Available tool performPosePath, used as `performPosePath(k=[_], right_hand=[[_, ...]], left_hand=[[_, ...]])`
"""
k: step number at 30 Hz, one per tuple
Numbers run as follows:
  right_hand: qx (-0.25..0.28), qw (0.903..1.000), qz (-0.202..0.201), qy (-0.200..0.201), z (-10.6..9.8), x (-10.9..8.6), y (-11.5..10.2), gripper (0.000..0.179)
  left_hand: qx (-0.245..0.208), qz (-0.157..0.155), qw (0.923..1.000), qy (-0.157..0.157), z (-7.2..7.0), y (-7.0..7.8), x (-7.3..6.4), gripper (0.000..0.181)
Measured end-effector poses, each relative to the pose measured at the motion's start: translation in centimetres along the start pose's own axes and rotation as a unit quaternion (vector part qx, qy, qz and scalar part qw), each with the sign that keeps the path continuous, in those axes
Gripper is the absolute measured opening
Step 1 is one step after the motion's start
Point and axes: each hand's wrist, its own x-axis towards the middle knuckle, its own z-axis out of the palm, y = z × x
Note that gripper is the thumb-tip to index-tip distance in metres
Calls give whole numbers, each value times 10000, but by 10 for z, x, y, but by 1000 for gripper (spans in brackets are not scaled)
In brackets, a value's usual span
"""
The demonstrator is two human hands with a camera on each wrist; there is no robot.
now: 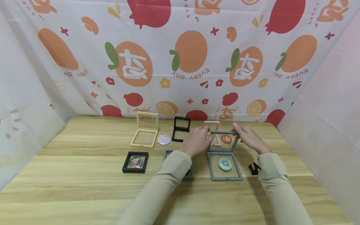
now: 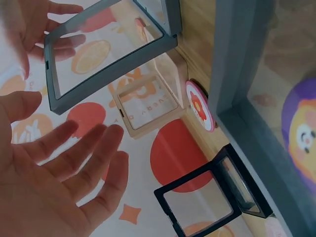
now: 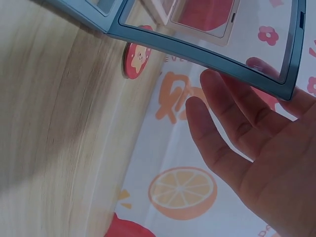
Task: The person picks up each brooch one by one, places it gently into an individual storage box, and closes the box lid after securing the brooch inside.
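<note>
A blue-grey display frame (image 1: 225, 179) stands open, its clear lid raised; a round teal badge (image 1: 225, 163) lies on its lower film. My right hand (image 1: 250, 139) is at the lid's upper right corner, with straight fingers (image 3: 217, 89) touching the rim and one finger visible through the film. Near the lid's upper left corner, my left hand (image 1: 197, 140) has its fingers spread and loose, holding nothing. Under my left sleeve lies a second blue-grey frame (image 1: 189, 175), partly hidden; the left wrist view shows a purple and orange badge (image 2: 303, 128) in it.
Behind stand an open pale wood frame (image 1: 147, 129), an open black frame (image 1: 180, 128) and another pale frame (image 1: 212, 122). Round badges, one lilac (image 1: 164, 139) and one red (image 1: 226, 139), lie among them. A closed black frame (image 1: 135, 162) is left; a small black object (image 1: 254, 168) is by my right sleeve.
</note>
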Motion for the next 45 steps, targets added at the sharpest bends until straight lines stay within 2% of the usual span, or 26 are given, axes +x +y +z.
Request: performPosePath(k=[5,9,12,17,24,27,36,39,42,45], right_hand=[[-19,10000,-37,-60,2,-1,0,54],[-57,9999,5,-141,3,0,2,54],[-51,9998,0,-175,4,1,3,55],[-32,9997,-94,-239,4,2,4,51],[-50,9988,-289,-394,5,2,6,40],[0,9986,-261,-465,4,1,6,38],[331,9969,1,-714,2,-1,10,42],[399,9960,15,-795,1,0,11,42],[434,9950,-9,-898,-1,-1,11,38],[454,9936,-51,-1037,-5,-3,10,36]], left_hand=[[-313,-171,9989,-303,-1,-1,4,33],[-621,-327,9968,-379,1,-2,6,35],[-822,-307,9953,-422,4,-3,7,36],[-937,-357,9937,-499,9,-6,8,35],[-795,-362,9956,-352,10,-6,12,38],[-938,-377,9943,-350,12,-4,13,40],[-1347,-567,9870,-674,17,-3,17,49],[-1660,-480,9807,-918,18,-6,18,52],[-2050,-581,9668,-1410,19,-10,17,59],[-2240,-776,9518,-1946,18,-14,17,67]])
